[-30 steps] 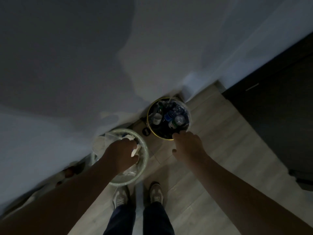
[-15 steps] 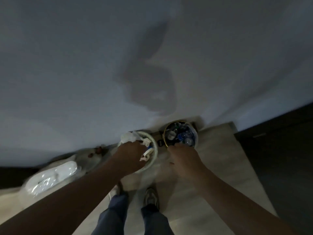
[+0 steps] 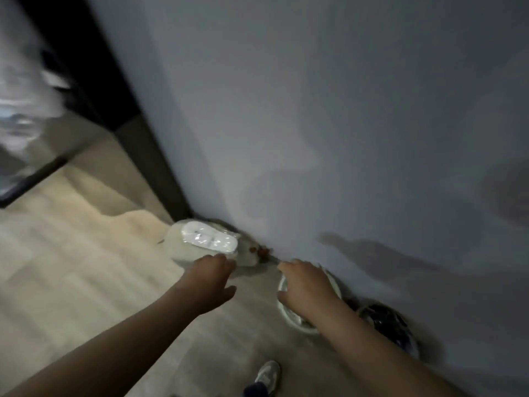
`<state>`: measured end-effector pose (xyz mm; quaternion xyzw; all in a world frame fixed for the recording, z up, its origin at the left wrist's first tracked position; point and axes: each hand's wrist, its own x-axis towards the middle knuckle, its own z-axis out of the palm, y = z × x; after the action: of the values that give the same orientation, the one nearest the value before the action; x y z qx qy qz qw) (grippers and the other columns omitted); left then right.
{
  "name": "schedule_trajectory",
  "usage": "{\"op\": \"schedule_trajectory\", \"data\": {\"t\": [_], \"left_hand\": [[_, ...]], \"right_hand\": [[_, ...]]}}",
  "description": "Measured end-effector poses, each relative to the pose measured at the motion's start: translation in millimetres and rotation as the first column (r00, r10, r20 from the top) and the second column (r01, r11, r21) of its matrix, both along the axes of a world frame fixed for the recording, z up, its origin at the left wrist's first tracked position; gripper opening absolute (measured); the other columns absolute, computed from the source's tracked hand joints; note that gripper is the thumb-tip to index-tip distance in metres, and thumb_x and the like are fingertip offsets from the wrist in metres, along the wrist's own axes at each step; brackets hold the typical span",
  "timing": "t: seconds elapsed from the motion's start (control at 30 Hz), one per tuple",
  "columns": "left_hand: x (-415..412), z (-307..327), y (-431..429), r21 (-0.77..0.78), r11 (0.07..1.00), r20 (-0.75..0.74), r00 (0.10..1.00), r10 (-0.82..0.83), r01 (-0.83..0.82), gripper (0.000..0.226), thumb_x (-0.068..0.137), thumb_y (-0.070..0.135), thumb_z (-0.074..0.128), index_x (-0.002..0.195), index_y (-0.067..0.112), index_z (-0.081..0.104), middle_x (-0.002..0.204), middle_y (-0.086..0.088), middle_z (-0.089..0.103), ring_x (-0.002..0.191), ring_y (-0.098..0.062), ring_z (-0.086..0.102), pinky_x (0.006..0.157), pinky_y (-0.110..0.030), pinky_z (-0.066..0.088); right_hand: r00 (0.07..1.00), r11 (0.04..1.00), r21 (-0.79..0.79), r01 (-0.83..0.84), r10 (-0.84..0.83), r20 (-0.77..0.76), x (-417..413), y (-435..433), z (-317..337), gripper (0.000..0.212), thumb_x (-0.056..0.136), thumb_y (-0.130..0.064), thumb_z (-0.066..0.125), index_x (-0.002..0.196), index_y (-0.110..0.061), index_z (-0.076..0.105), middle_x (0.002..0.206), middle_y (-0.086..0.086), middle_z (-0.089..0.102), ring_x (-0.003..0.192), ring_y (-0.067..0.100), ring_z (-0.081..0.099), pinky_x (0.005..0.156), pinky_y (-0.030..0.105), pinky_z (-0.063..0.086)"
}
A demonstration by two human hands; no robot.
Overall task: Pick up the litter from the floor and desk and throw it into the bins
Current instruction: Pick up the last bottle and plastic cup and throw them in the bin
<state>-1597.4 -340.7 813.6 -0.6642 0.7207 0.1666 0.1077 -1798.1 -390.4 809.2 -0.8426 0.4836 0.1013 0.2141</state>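
Observation:
Two round bins stand against the wall at lower right. The white-lined bin (image 3: 289, 319) is half hidden under my right hand (image 3: 307, 287), which hovers over it with fingers spread and nothing in it. The dark bin (image 3: 389, 325) lies further right and holds bottles. My left hand (image 3: 209, 282) reaches out empty, fingers apart, toward a clear plastic bag with a white container (image 3: 210, 239) lying on the floor by the wall. Small brown scraps (image 3: 262, 250) lie at the wall's foot beside the bag.
A grey wall (image 3: 343, 124) fills the upper right. A dark door frame (image 3: 114, 96) runs down to the floor at left. Light wooden floor (image 3: 71, 267) spreads to the left. My shoe (image 3: 267, 373) shows at the bottom.
The view has swung left. My left hand has left the white-lined bin and reached toward the bag on the floor. My right hand has moved from the dark bin to above the white-lined bin.

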Motion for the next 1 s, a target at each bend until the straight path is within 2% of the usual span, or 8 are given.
{"op": "schedule_trajectory", "data": {"t": [0.17,0.27,0.4,0.7,0.87,1.0], "left_hand": [[101,19,81,-0.019,0.962,0.017,0.962,0.274,-0.273,0.045,0.09,0.048,0.051,0.128,0.024,0.049,0.121,0.0,0.055,0.108,-0.02,0.055,0.085,-0.029,0.044],[159,31,141,-0.044,0.907,0.013,0.907,0.42,-0.419,0.044,0.09,0.047,0.051,0.127,0.024,0.049,0.119,0.001,0.056,0.105,-0.019,0.056,0.084,-0.029,0.047],[230,38,236,-0.062,0.825,-0.002,0.826,0.563,-0.562,0.043,0.091,0.046,0.052,0.127,0.023,0.05,0.119,0.001,0.057,0.105,-0.02,0.058,0.083,-0.03,0.048],[359,41,418,-0.046,0.633,-0.058,0.635,0.771,-0.773,0.044,0.09,0.046,0.054,0.128,0.023,0.052,0.12,0.003,0.058,0.105,-0.018,0.058,0.085,-0.026,0.046],[413,36,458,-0.039,0.56,-0.102,0.561,0.822,-0.828,0.043,0.09,0.046,0.054,0.127,0.024,0.052,0.118,0.004,0.058,0.103,-0.016,0.057,0.079,-0.024,0.041],[463,27,472,-0.024,0.49,-0.119,0.489,0.864,-0.871,0.044,0.09,0.045,0.055,0.127,0.022,0.052,0.119,0.003,0.058,0.104,-0.017,0.057,0.083,-0.027,0.045]], "right_hand": [[0.963,0.963,-0.054,-0.265,0.267,0.032,122,27,26,0.035,0.082,-0.026,0.058,0.115,-0.016,0.056,0.12,0.008,0.058,0.108,0.028,0.057,0.084,0.032,0.047],[0.912,0.907,-0.122,-0.404,0.41,0.025,195,60,41,0.034,0.083,-0.029,0.057,0.114,-0.016,0.056,0.119,0.008,0.058,0.109,0.029,0.055,0.086,0.033,0.044],[0.829,0.822,-0.136,-0.553,0.559,0.002,290,128,55,0.033,0.085,-0.029,0.056,0.115,-0.015,0.054,0.118,0.009,0.056,0.108,0.03,0.055,0.083,0.034,0.044],[0.673,0.66,-0.138,-0.739,0.733,-0.094,453,258,60,0.04,0.087,-0.031,0.057,0.123,-0.016,0.052,0.121,0.006,0.056,0.11,0.027,0.054,0.09,0.036,0.046],[0.62,0.609,-0.117,-0.785,0.775,-0.122,529,290,56,0.039,0.085,-0.029,0.057,0.121,-0.016,0.054,0.118,0.005,0.058,0.107,0.026,0.055,0.087,0.035,0.047],[0.568,0.561,-0.087,-0.823,0.811,-0.138,592,301,42,0.041,0.084,-0.03,0.059,0.122,-0.016,0.054,0.118,0.005,0.059,0.108,0.026,0.056,0.089,0.037,0.048]]}}
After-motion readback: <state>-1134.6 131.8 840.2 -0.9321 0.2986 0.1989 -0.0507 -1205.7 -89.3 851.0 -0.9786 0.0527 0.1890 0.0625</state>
